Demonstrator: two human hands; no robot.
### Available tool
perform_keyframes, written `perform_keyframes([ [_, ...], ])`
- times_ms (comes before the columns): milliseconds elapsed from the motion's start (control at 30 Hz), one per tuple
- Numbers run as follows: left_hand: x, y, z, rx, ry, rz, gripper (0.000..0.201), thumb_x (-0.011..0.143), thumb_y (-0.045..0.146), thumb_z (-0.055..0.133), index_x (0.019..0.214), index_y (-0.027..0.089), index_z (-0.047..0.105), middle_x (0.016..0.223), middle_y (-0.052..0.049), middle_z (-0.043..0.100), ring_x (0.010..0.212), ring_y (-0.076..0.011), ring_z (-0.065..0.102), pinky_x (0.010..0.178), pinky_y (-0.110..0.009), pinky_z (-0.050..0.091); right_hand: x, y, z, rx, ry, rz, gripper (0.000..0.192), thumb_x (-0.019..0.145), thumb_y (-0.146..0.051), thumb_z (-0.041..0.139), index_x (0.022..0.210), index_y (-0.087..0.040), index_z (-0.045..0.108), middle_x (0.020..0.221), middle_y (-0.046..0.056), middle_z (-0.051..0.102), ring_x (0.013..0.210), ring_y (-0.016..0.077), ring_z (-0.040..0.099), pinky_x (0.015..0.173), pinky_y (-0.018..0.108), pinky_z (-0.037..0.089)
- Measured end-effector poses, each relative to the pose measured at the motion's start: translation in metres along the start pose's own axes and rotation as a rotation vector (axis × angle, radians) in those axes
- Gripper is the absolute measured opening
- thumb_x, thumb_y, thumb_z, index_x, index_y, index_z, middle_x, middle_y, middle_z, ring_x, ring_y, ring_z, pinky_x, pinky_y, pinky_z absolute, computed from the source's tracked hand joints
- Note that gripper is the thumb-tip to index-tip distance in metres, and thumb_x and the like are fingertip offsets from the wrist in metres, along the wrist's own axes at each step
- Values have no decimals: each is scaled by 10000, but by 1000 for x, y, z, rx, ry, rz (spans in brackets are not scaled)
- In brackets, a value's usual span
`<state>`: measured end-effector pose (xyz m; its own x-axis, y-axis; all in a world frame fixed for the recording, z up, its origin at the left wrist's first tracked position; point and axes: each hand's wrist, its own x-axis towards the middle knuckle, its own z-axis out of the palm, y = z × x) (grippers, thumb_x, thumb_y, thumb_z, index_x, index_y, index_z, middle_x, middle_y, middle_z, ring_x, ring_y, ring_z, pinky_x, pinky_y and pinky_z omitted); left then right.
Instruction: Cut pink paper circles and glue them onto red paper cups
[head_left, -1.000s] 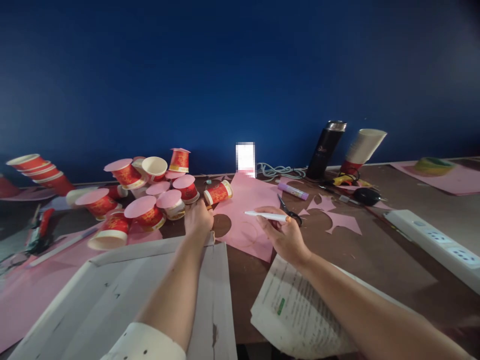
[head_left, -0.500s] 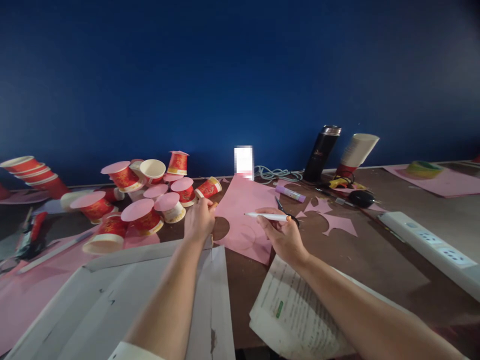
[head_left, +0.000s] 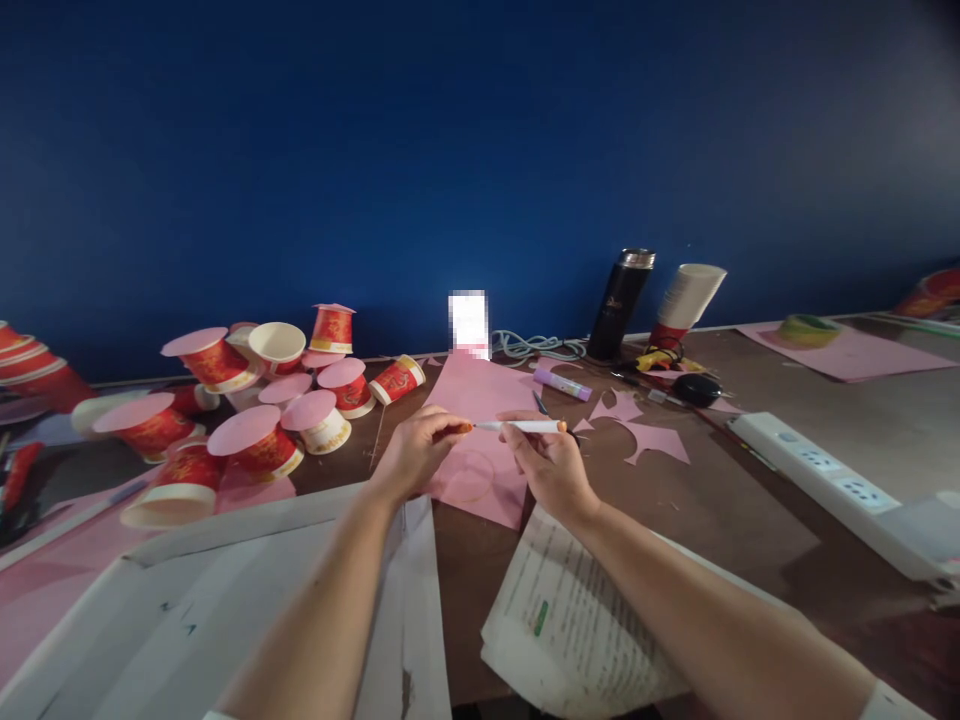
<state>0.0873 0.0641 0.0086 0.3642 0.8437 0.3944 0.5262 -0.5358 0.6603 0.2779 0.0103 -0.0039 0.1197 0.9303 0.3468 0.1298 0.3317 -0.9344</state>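
Pinched in my right hand is a white marker pen with an orange end, lying level with its tip to the left. My left hand is closed on a small orange pen cap, right at the marker's tip; whether the cap touches the tip I cannot tell. Beneath both hands lies a pink sheet of paper, with a circle drawn on its near part. Dark-handled scissors are partly hidden behind my right hand.
To the left stand several red paper cups, many topped with pink discs. A glue stick, pink paper scraps, a black thermos and a power strip are to the right. Printed pages and a white board lie nearer.
My left hand has moved right and my right hand slightly left, bringing the cap to the marker's tip. The view has turned a little to the right.
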Motion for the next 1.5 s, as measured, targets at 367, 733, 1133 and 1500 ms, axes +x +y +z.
perform_keyframes([
  [367,-2,3,3,-21,-65,74,174,854,261,583,970,249,713,988,-16,687,891,-152,643,792,-248,495,-1,-1,0,-84,-64,8,382,849,-458,597,1057,-149,681,589,-22,517,495,102,432,433,209,337],
  [733,-5,8,5,-19,-128,35,233,877,408,574,939,239,722,915,-18,653,802,-140,620,748,-239,455,5,1,-1,-69,-31,138,408,786,-526,636,770,-125,707,483,-53,431,447,70,337,428,208,263],
  [1133,-7,23,15,-67,-98,-15,171,854,355,618,904,238,732,810,15,619,719,-114,598,677,-210,425,6,-5,-2,-11,16,182,373,769,-501,651,656,-147,620,468,-61,422,442,65,320,420,207,235],
  [1500,-4,1,10,190,-58,-22,215,900,279,498,983,214,686,983,-43,652,884,-168,615,782,-248,424,9,3,-4,-312,-115,37,339,858,-470,568,842,-149,675,643,-4,597,551,110,505,533,214,374],
])
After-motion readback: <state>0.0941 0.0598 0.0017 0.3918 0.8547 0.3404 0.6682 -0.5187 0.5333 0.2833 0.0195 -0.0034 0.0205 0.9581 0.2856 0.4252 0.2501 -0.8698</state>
